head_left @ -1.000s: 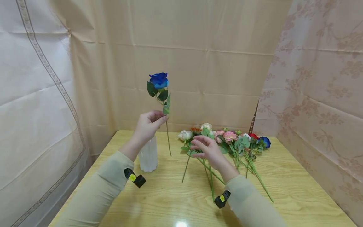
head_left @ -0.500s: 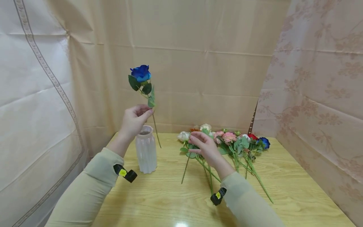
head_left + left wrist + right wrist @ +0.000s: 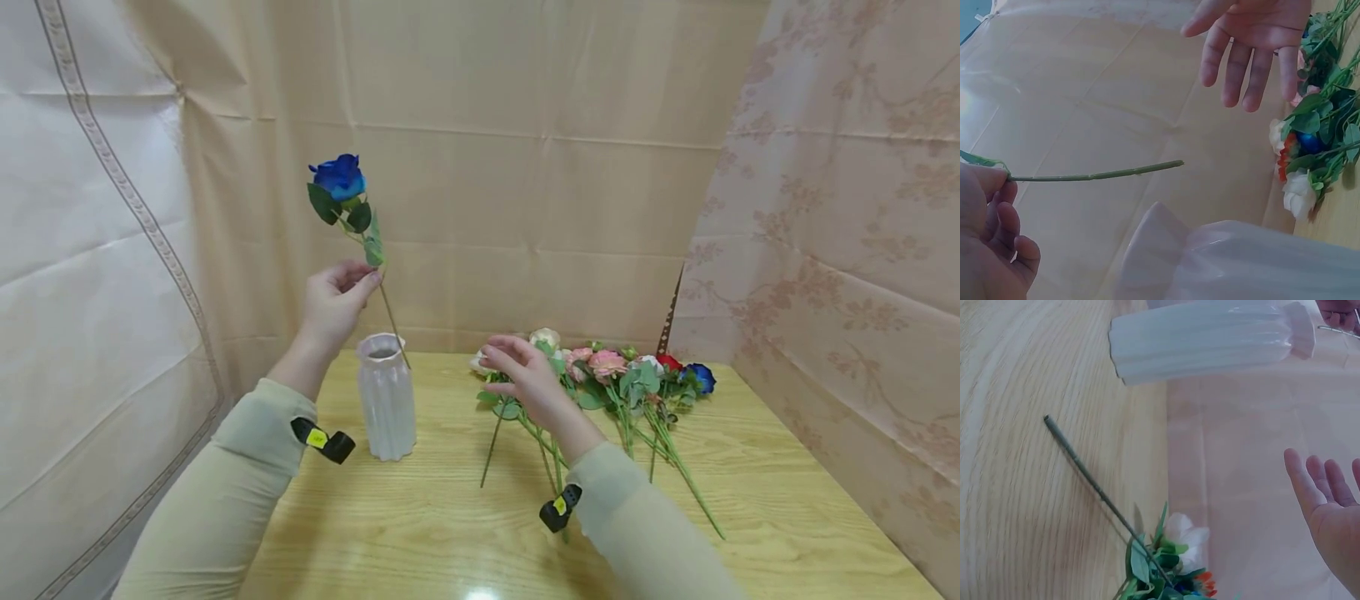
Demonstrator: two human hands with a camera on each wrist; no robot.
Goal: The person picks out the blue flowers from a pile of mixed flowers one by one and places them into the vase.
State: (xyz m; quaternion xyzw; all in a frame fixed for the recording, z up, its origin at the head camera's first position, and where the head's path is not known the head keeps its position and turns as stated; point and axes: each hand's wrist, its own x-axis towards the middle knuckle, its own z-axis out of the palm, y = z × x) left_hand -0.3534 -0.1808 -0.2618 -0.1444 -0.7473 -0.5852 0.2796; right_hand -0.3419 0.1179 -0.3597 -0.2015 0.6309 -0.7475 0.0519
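Note:
My left hand [image 3: 330,304] pinches the stem of a blue rose [image 3: 339,178] between thumb and fingers, just below its lowest leaf. The bloom points up and the bare stem slants down to the right, its lower end near the rim of a white fluted vase [image 3: 387,404]. In the left wrist view the stem [image 3: 1097,177] ends free in the air, apart from the vase [image 3: 1241,262]. Over the flower pile my right hand [image 3: 528,383] hovers with fingers extended and holds nothing; the right wrist view shows its fingers [image 3: 1335,481] spread apart.
Several artificial flowers lie heaped on the wooden table [image 3: 450,517]: a pink flower [image 3: 606,364], a cream flower [image 3: 545,337], a red flower [image 3: 669,362] and another blue rose [image 3: 702,378]. Their stems point toward the front. A beige curtain [image 3: 480,167] hangs behind.
My left hand has moved left and up with the blue rose, uncovering the vase's mouth and bringing the stem end near it. The right hand has shifted slightly left and up.

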